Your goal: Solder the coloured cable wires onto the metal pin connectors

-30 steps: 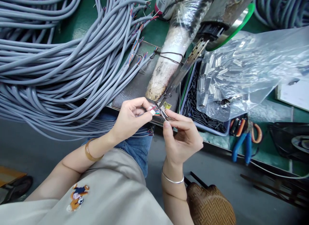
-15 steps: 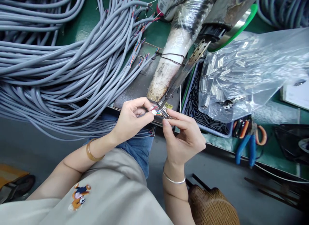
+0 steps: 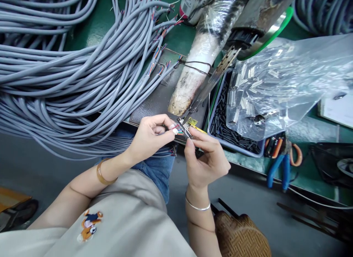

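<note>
My left hand pinches thin coloured wires between thumb and forefinger. Their far ends meet a small metal multi-pin connector, which my right hand grips by its edge with thumb and fingertips. Just above the connector is the tip of a soldering iron, pointing down toward it. Whether the tip touches a pin I cannot tell. A thick white-and-brown wrapped rod slants down beside the iron.
Grey cables with stripped ends cover the left of the green bench. A blue tray of short black tubes stands at right, partly under a clear bag of metal connectors. Nearby lie blue-handled pliers. A woven stool stands below.
My right hand has shifted slightly left and tilted the connector, bringing it closer to my left fingertips. My left hand has hardly moved.
</note>
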The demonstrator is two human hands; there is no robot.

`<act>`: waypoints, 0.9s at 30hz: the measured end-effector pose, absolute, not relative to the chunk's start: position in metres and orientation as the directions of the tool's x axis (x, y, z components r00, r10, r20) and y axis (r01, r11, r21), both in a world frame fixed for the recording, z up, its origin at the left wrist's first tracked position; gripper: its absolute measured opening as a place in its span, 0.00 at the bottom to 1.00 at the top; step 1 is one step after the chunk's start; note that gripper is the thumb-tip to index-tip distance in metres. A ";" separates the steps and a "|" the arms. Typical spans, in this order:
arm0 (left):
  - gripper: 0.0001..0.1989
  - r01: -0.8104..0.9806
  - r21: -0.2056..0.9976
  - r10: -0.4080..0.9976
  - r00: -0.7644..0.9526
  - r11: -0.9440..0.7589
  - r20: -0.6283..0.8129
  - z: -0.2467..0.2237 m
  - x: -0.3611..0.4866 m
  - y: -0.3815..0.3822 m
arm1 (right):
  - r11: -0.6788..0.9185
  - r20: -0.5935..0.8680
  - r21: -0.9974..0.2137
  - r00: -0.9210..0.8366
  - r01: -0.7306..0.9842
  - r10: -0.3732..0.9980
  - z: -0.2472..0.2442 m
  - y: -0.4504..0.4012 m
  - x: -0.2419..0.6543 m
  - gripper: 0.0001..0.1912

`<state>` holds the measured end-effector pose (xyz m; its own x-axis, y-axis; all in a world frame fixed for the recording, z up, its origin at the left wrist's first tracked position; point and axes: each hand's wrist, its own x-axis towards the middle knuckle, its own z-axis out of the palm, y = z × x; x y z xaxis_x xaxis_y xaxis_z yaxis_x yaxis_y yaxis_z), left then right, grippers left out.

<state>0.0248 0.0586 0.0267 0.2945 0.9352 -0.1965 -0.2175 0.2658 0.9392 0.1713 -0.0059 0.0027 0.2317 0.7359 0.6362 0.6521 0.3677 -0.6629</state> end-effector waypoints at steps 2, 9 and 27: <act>0.08 -0.211 0.931 0.922 0.319 0.297 -0.221 0.028 0.023 0.057 | 0.320 0.560 -0.747 0.291 0.583 0.776 0.004 -0.006 0.171 0.07; 0.07 -0.230 0.940 0.946 0.263 0.251 -0.188 0.026 0.023 0.054 | 0.341 0.574 -0.714 0.233 0.612 0.785 0.007 -0.007 0.170 0.07; 0.04 -0.157 0.981 0.972 0.219 0.118 -0.082 0.025 0.028 0.057 | 0.382 0.649 -0.606 0.156 0.698 0.745 0.007 0.003 0.173 0.08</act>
<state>0.0278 0.0570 0.0252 0.2190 0.9723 -0.0818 -0.1570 0.1179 0.9805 0.1730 0.0032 0.0073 0.1558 0.7447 0.6489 0.6983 0.3817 -0.6056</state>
